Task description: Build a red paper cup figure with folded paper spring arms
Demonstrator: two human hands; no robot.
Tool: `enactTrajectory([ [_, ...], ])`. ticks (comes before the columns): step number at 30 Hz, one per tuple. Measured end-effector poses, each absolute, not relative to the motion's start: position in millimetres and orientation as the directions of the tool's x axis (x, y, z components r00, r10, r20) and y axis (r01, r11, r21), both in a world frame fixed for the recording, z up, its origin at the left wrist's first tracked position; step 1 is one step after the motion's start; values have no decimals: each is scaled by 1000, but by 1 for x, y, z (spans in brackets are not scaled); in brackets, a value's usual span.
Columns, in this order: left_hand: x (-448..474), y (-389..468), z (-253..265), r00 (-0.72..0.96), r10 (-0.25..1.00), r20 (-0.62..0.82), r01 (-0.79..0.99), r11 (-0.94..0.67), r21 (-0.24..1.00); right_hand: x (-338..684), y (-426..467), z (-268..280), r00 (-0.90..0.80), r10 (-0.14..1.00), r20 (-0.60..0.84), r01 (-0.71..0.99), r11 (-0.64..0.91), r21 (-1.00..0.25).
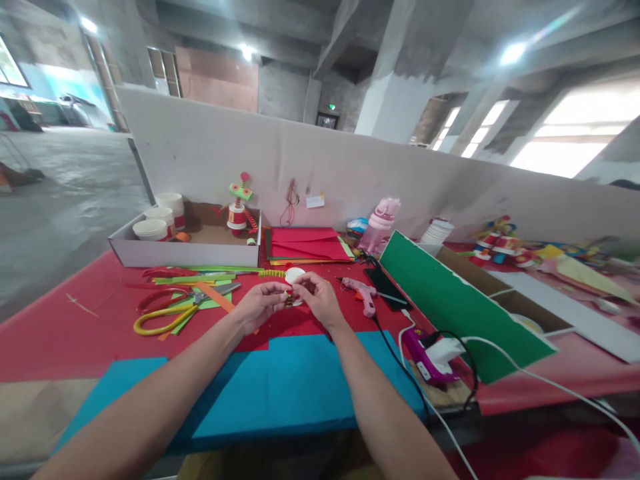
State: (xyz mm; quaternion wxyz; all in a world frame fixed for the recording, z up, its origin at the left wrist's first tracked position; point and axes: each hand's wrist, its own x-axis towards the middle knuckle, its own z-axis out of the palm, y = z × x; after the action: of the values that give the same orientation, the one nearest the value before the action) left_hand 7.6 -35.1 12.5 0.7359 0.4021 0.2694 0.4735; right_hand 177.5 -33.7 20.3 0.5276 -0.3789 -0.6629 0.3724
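Observation:
Both my hands meet over the red table cover, close to a white paper cup with a folded yellow-green paper strip reaching out to its left. My left hand has its fingers pinched around a small red and yellow piece, too small to name. From the other side, my right hand is closed with its fingertips at the same piece and the cup. The fingers hide part of the cup. Left of my hands lie scissors with yellow and red handles, an orange paper strip and several green strips.
A white box holds paper cups and a paper-cup robot figure. Red paper lies behind my hands. To the right are a pink glue gun, a phone, a purple power strip with cables, and a green board.

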Motion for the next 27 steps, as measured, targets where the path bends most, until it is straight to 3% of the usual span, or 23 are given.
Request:
enactTrajectory([
  [3,6,-35,12,421,906,-36,-513,271,815,199,-36,25,47,896,441,117,434,-893],
  [6,5,-35,10,428,903,-43,-518,284,807,243,-42,28,192,874,446,352,363,-863],
  [9,4,-33,8,446,894,-41,-522,297,799,291,-52,23,263,854,448,743,117,-659],
  [11,4,-32,7,472,881,-30,-521,306,797,314,-59,19,349,860,372,856,-131,-500],
  [14,4,-31,7,500,866,-19,-506,311,804,325,-62,14,428,873,235,881,-344,-325],
  [18,4,-32,8,495,868,-30,-494,310,813,318,-53,15,448,891,78,876,-420,-239],
  [23,3,-33,7,480,876,-51,-487,314,815,310,-39,18,434,901,-14,876,-426,-228],
  [27,3,-33,7,480,876,-41,-500,312,808,312,-39,15,461,884,81,843,-407,-351],
])
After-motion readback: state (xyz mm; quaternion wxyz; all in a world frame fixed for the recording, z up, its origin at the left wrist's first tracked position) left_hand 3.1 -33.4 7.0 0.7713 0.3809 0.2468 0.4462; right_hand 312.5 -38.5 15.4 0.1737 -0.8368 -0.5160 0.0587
